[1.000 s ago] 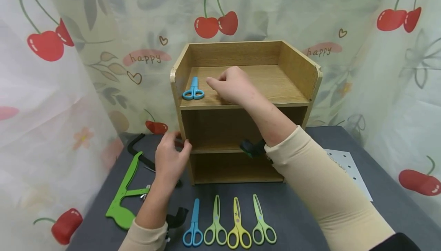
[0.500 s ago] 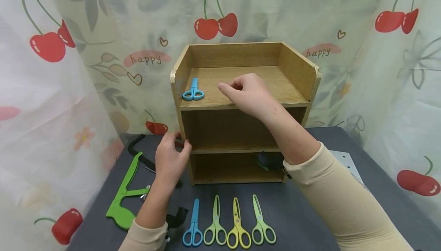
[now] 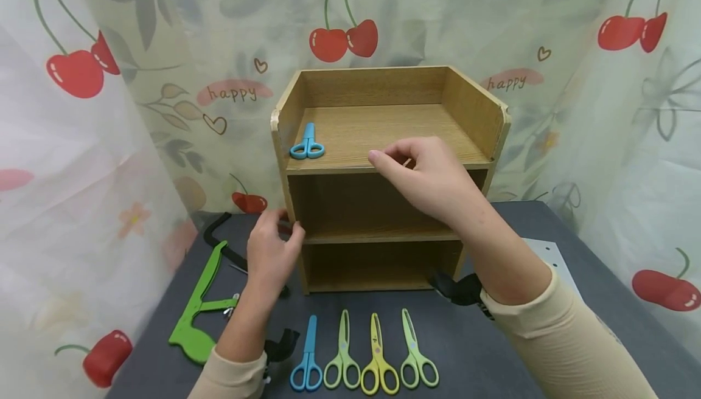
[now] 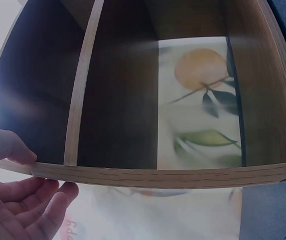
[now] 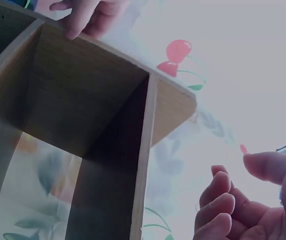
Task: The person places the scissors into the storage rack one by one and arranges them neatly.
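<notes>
A wooden shelf unit [image 3: 378,204] stands upright at the back of the table. My left hand [image 3: 272,250] grips its left side panel; in the left wrist view the thumb [image 4: 13,146] lies on the inner face and the fingers on the outer. Small blue scissors [image 3: 308,143] lie on the top shelf at the left. My right hand [image 3: 429,174] hovers before the top shelf's front edge, fingers loosely bent with nothing between them. In front of the unit lie blue scissors [image 3: 308,359], green scissors [image 3: 343,356], yellow scissors [image 3: 378,359] and light green scissors [image 3: 417,356].
Left of the unit lies a green frame-shaped tool [image 3: 194,311] with a wing nut, beside a black curved piece [image 3: 219,232]. A white board with holes [image 3: 553,259] lies at the right, partly behind the right sleeve. A cherry-print curtain [image 3: 230,34] surrounds the table.
My right hand has moved back to the right and downward, away from the small blue scissors on the top shelf. The left hand keeps its grip on the side panel.
</notes>
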Motion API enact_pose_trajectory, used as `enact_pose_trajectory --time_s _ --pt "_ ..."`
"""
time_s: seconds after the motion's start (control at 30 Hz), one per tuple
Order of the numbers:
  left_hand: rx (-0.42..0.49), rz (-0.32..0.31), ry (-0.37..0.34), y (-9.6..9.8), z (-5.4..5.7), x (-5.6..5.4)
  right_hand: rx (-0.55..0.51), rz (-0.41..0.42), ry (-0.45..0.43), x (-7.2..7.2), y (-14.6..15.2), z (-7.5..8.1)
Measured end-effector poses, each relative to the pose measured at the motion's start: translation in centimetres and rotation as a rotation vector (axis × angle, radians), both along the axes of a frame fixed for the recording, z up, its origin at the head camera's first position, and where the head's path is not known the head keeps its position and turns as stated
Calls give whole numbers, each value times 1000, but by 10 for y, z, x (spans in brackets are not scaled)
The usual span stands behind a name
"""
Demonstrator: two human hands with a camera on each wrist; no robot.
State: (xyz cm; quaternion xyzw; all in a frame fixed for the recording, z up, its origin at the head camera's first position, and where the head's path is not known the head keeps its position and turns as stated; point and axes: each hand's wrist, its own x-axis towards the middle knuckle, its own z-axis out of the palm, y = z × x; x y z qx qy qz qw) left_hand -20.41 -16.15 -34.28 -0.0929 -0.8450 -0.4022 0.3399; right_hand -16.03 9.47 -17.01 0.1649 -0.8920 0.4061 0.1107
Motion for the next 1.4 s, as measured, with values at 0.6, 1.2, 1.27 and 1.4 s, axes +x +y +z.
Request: enact_pose_trajectory --time_s 0.6,1.2,1.27,1.4 --pt "-7 -1 12 0 -1 -1 -44 -23 50 58 31 -33" --pt "-6 -1 20 0 0 0 -49 -73 91 100 57 -82" --pt "-6 2 21 0 0 0 -57 -68 103 103 61 -89" --pt "-5 -1 24 1 -1 -1 -62 -97 62 110 71 -102"
